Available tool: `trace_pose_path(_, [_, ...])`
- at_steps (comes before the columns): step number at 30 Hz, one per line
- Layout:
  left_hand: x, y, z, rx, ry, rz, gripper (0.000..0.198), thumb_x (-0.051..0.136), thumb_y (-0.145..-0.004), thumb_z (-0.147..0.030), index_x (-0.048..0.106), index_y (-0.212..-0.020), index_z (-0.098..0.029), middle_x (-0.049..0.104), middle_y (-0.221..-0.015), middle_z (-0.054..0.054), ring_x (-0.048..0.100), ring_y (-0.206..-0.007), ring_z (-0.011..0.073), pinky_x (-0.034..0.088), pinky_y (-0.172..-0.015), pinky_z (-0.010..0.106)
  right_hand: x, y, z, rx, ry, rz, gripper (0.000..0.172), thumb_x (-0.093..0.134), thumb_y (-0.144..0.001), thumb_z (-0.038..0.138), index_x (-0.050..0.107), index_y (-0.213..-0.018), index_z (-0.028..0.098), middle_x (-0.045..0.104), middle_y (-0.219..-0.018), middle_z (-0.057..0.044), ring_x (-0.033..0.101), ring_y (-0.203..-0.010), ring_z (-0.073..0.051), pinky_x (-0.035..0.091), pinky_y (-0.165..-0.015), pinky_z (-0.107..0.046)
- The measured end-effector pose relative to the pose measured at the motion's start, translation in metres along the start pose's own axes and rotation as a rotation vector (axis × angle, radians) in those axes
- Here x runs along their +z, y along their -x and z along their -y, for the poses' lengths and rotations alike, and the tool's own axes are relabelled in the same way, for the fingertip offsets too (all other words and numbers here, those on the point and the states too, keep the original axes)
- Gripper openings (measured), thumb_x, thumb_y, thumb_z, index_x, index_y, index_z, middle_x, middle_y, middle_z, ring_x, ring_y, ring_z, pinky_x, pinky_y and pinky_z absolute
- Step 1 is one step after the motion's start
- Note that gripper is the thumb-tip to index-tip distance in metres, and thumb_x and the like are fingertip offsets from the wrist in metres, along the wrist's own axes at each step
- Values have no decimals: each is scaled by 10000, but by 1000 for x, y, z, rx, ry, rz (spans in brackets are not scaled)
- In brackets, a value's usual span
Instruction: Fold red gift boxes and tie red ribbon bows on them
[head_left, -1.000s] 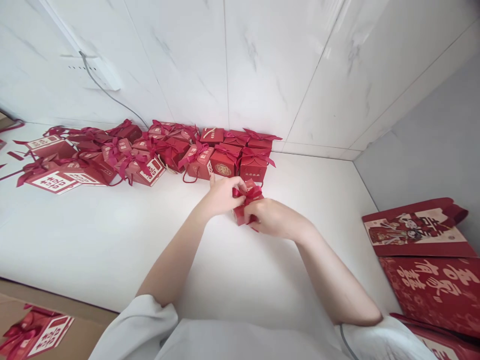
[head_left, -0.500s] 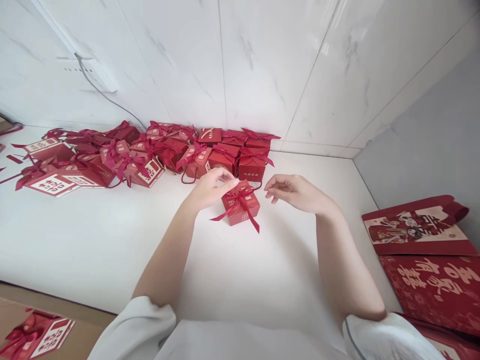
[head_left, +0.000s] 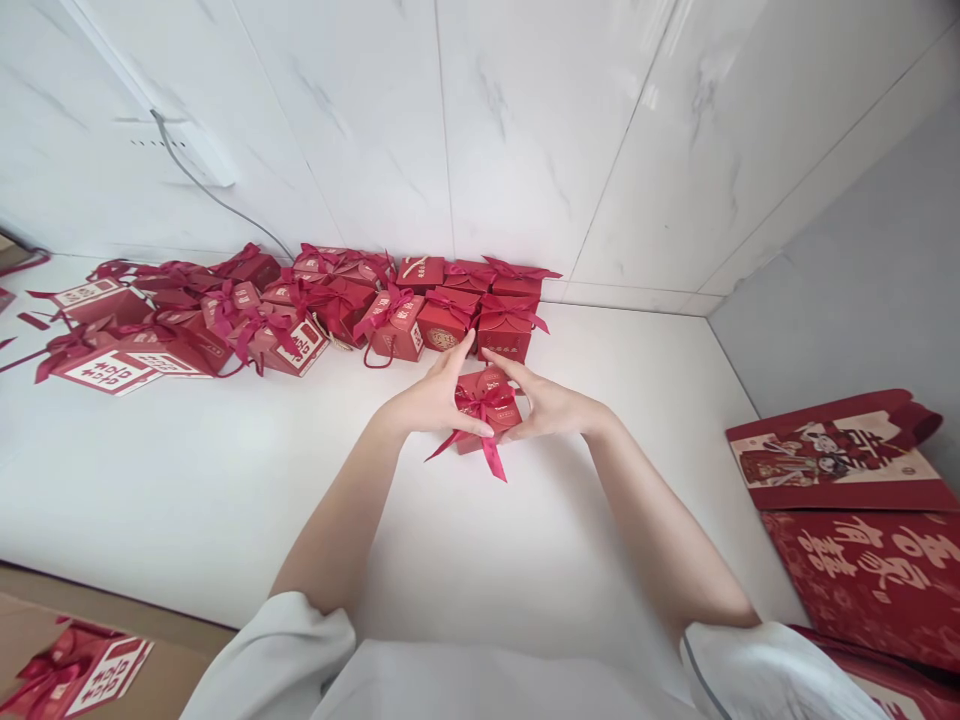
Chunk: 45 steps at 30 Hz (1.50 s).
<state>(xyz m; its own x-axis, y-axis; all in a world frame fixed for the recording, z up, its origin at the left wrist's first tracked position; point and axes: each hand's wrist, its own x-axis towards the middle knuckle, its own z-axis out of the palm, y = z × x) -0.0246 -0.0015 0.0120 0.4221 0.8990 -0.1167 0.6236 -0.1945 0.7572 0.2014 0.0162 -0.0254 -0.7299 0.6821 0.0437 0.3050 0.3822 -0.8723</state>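
Observation:
A small red gift box (head_left: 480,383) with a crimson ribbon bow stands on the white table in front of me. My left hand (head_left: 435,393) curves round its left side, thumb across the front by the bow and fingers behind. From the right, my right hand (head_left: 550,402) takes hold of the box in the same way, its thumb low at the front corner. The thumbs nearly meet, and the hands cover the box's sides. Just behind the fingertips stands another red gift box (head_left: 504,344) in a row.
Several red gift boxes (head_left: 341,305) with ribbons line the tiled wall, more piled at the left. Red paper bags (head_left: 847,450) lie at the right edge. A cardboard box (head_left: 176,645) with a ribboned box inside sits at lower left. A grey cable (head_left: 217,198) hangs from the socket.
Both hands have closed in around the gift box; the right came in from a gap at its right. The box has turned slightly, and its ribbon tails lie differently.

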Motion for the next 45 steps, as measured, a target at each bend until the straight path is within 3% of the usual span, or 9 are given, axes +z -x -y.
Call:
trace_pose_path(3, [-1, -1, 0, -21, -30, -188, 1146, 809, -529, -494, 177, -1464, -294, 178, -1533, 137, 204, -1404, 354, 302, -1080, 503, 2, -2, 3, -29, 76, -170, 1144, 797, -629, 397, 58, -1498, 314, 254, -1499, -115, 334, -1341, -281, 343, -1073, -477])
trace_pose_path(7, [0, -2, -11, 22, -37, -544, 539, 674, -731, -466, 499, -1180, -222, 518, -1229, 99, 511, -1149, 240, 422, -976, 391, 0, -3, 17, -100, 240, -483, 1073, 729, -719, 333, -4, -1501, 287, 353, -1404, -135, 354, -1303, -278, 382, -1039, -473])
trace_pose_path(10, [3, -1, -23, 117, -60, -610, 280, 621, -793, -408, 556, -979, -209, 596, -1009, 50, 571, -969, 183, 460, -884, 334, -4, -1, 28, -124, 348, -617, 1033, 699, -752, 364, -7, -1501, 277, 369, -1379, -144, 360, -1279, -292, 440, -979, -465])
trace_pose_path(15, [7, 3, -34, 218, -133, -672, 224, 659, -763, -295, 573, -951, -207, 609, -941, 26, 574, -874, 157, 480, -787, 297, -6, 3, 34, -174, 486, -728, 995, 662, -765, 483, 19, -1498, 283, 361, -1370, -146, 382, -1243, -310, 497, -893, -493])
trace_pose_path(21, [6, 9, -40, 170, -25, -605, 141, 625, -800, -335, 696, -842, -220, 674, -858, 19, 605, -805, 151, 482, -665, 255, -10, 6, 40, -195, 596, -785, 924, 631, -791, 483, 61, -1496, 305, 359, -1375, -132, 398, -1244, -316, 495, -901, -506])
trace_pose_path(28, [1, 6, -38, -51, 489, -230, 282, 655, -765, -443, 676, -850, -175, 677, -740, 33, 599, -657, 132, 492, -675, 291, -14, 6, 35, -229, 547, -824, 955, 625, -780, 518, 36, -1495, 286, 370, -1382, -145, 385, -1249, -317, 511, -877, -515])
trace_pose_path(40, [-11, 5, -14, -149, -1, -94, 187, 618, -721, -304, 735, -822, -199, 719, -910, 60, 640, -862, 235, 484, -766, 336, -15, 6, 37, -304, 518, -833, 997, 638, -776, 522, -5, -1494, 267, 357, -1406, -145, 360, -1295, -311, 477, -941, -515])
trace_pose_path(43, [-17, 4, -12, -153, 164, -190, 261, 534, -770, -291, 719, -939, -214, 710, -1019, 49, 624, -985, 236, 468, -866, 347, -14, 6, 37, -335, 540, -834, 1008, 645, -769, 528, -12, -1492, 282, 342, -1421, -141, 362, -1297, -314, 476, -941, -521])
trace_pose_path(45, [-20, 4, -15, -160, 432, -87, 319, 478, -800, -316, 705, -986, -193, 711, -1026, 69, 631, -997, 233, 465, -894, 355, -14, 6, 36, -366, 564, -851, 1010, 649, -765, 528, -11, -1491, 290, 335, -1427, -140, 359, -1299, -321, 465, -949, -536])
